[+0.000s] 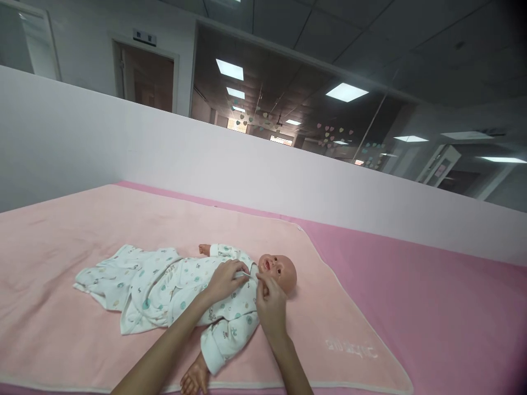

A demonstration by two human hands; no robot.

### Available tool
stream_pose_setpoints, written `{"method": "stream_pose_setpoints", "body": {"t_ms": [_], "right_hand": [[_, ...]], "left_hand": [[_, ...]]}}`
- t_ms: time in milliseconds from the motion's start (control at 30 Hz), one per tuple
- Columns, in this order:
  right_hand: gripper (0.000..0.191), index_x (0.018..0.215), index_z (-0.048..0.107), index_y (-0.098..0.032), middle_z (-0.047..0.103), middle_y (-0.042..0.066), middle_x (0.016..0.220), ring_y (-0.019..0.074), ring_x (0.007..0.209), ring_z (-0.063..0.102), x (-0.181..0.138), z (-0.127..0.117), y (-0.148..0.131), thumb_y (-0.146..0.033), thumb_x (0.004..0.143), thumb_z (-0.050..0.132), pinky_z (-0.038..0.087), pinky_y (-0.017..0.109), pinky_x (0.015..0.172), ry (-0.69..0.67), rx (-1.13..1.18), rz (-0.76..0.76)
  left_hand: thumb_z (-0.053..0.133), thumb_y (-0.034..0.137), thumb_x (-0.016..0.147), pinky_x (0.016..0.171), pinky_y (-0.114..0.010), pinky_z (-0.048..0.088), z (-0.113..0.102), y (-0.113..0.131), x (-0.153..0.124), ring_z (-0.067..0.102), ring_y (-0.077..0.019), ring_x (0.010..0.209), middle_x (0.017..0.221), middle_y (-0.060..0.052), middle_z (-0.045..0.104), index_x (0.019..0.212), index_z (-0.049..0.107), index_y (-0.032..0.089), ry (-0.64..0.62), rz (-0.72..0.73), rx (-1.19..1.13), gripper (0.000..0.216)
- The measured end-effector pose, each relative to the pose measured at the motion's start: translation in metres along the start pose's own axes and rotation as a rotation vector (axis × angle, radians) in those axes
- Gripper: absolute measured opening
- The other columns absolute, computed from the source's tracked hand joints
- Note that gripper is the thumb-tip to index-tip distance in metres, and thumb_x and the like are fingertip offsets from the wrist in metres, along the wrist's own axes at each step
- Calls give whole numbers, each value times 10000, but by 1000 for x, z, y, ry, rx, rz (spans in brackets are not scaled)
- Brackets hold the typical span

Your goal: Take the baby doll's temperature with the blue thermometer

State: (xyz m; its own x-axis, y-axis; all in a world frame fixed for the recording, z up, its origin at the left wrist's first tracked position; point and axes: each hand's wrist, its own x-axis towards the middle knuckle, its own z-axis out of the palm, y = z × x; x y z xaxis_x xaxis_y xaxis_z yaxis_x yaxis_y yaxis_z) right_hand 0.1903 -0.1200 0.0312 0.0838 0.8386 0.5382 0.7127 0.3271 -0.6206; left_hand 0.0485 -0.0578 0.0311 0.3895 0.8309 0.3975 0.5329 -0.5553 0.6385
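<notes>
A baby doll [289, 271] lies on its back with its head to the right, dressed in a white printed baby gown [193, 272]. At the neckline, just below the doll's chin, a thin white tie [248, 274] stretches between my hands. My left hand [225, 281] rests over the gown's chest, its fingers closed on one part of the tie. My right hand [272, 303] is beside the doll's head and pinches the other part; its fingertips partly cover the hold. Both doll arms are in the sleeves, and the legs are hidden under the gown's spread lower part.
Under the doll lies a peach blanket [329, 312] with a pale edge, on a pink mat [453, 307]. A low white wall [247, 164] runs behind. Beyond it are a doorway [148, 79] and a large window [296, 104] with heart stickers.
</notes>
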Motion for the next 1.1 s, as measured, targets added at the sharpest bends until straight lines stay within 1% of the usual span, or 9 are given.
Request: {"method": "stream_pose_setpoints", "body": {"t_ms": [133, 267, 467, 633, 767, 833, 900, 1000, 1100], "right_hand": [[317, 941, 608, -146, 639, 78, 880, 174, 820, 587, 17, 35, -2, -143, 818, 316, 457, 279, 728, 27, 39, -49], [326, 1020, 584, -131, 631, 91, 963, 169, 894, 586, 12, 49, 9, -153, 835, 316, 465, 270, 767, 118, 90, -79], [285, 1027, 591, -137, 653, 92, 947, 162, 798, 622, 2, 56, 23, -202, 842, 384, 496, 249, 672, 239, 34, -114], [272, 1020, 601, -156, 653, 82, 914, 168, 828, 615, 3, 59, 25, -209, 855, 391, 492, 261, 697, 245, 42, -134], [243, 979, 606, -158, 644, 75, 881, 155, 766, 602, 3, 57, 23, -216, 855, 405, 484, 255, 658, 260, 94, -106], [234, 962, 608, -158, 634, 74, 873, 150, 748, 592, 3, 57, 22, -210, 850, 409, 479, 250, 639, 276, 113, -91], [235, 949, 615, -158, 624, 71, 862, 143, 737, 584, 3, 57, 21, -195, 842, 409, 475, 241, 624, 289, 124, -97], [240, 914, 633, -160, 608, 58, 826, 130, 729, 578, 2, 58, 21, -157, 825, 410, 468, 221, 622, 299, 127, -143], [265, 859, 646, -168, 599, 49, 803, 122, 723, 574, 1, 58, 22, -116, 803, 393, 460, 212, 636, 282, 94, -198]], "left_hand": [[432, 200, 768, 759, -280, 390, 0, 0, -4, 540, -190, 873, 874, -11, 625, 811, 569, 201, 14, -2, -33, 144], [400, 225, 809, 743, -277, 379, 2, 2, -5, 547, -183, 826, 863, -4, 632, 837, 554, 203, 53, -7, -24, 157], [392, 351, 862, 689, -263, 385, 6, 3, -3, 554, -172, 731, 795, 0, 638, 832, 565, 204, 58, -15, -89, 229], [403, 398, 855, 700, -280, 397, 8, 3, -3, 556, -185, 729, 770, -17, 637, 790, 580, 192, 105, -50, -106, 279], [415, 388, 852, 697, -273, 412, 6, 6, -4, 563, -180, 728, 773, -22, 641, 810, 602, 183, 110, -72, -201, 280], [386, 384, 868, 675, -265, 418, 4, 7, -5, 561, -169, 700, 742, -19, 632, 791, 600, 172, 144, -93, -242, 310], [363, 379, 881, 678, -262, 426, 3, 5, -8, 561, -164, 708, 738, -20, 626, 775, 593, 163, 218, -115, -272, 332], [371, 351, 884, 724, -263, 438, -3, 1, -15, 567, -166, 770, 808, -32, 631, 812, 596, 162, 287, -98, -262, 303], [397, 288, 869, 778, -270, 437, -10, -6, -24, 565, -173, 861, 939, -44, 620, 852, 617, 182, 213, -4, -134, 245]]}}
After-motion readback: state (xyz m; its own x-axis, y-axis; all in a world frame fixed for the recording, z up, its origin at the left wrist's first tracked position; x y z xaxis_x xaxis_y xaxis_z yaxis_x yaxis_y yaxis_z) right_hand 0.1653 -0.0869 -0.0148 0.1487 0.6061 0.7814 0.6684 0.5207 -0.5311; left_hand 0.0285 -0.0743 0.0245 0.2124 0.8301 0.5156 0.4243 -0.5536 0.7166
